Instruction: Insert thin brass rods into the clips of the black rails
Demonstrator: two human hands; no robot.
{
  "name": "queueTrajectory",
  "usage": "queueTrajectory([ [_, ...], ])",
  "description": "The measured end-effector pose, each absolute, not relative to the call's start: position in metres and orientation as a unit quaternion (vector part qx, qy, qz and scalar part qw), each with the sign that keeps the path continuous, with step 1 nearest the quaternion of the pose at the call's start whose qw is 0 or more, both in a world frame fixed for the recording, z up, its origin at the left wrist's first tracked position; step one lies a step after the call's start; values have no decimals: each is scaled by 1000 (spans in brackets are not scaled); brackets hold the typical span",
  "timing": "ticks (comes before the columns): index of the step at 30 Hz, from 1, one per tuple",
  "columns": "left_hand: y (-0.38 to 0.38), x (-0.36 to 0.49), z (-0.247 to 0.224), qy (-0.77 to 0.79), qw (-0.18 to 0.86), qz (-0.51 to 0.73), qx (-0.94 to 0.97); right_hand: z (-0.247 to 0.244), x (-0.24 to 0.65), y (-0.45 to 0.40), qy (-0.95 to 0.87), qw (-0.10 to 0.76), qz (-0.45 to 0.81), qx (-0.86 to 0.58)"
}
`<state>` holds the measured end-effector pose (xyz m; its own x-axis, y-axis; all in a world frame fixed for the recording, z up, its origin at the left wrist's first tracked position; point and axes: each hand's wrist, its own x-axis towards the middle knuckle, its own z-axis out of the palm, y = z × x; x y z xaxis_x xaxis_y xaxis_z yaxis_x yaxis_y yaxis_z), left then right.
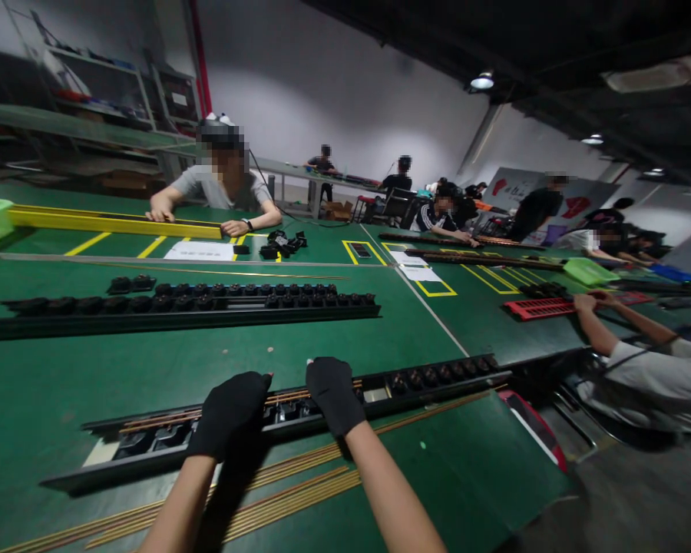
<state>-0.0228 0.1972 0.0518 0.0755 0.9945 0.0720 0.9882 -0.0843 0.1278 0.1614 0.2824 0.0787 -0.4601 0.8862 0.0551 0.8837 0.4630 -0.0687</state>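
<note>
In the head view, my left hand [230, 412], in a black glove, curls over the middle of a long black channel [69, 478]. My right hand [335, 393], gloved alike, bends down over the same channel a little further right. Thin copper strips [286, 396] run along the channel and pass under both hands; my fingers are closed about them, though the fingertips are largely hidden. Black socket modules [431, 375] sit in a row inside the channel, and a pale gap shows just right of my right hand. Loose brass rods [288, 499] lie in front, below my wrists.
Behind my channel lies another black channel [184, 316] filled with modules. Across the green table a person [224, 184] handles a yellow channel [115, 220]. At right, another person's hands [590, 301] touch a red slotted strip [541, 309]. The table's edge drops off at right.
</note>
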Motion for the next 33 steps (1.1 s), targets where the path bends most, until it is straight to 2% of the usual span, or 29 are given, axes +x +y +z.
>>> queueTrajectory([
  [4,197,-18,62,666,-3,-23,745,76,160,283,-844,40,39,-534],
  [9,196,-17,67,669,-6,-31,743,84,161,281,-850,26,55,-523],
  [15,195,-17,66,667,-2,-19,744,108,153,276,-888,24,-18,-459],
  [20,194,-14,65,694,18,59,717,144,135,274,-875,131,-49,-464],
  [25,196,-10,68,702,19,22,711,138,127,268,-832,198,-33,-517],
  [27,197,-8,70,704,30,10,710,122,125,265,-828,177,-21,-532],
  [31,197,-8,72,708,38,5,705,90,120,262,-856,39,40,-513],
  [33,197,-9,71,707,39,8,706,82,120,263,-861,13,55,-506],
])
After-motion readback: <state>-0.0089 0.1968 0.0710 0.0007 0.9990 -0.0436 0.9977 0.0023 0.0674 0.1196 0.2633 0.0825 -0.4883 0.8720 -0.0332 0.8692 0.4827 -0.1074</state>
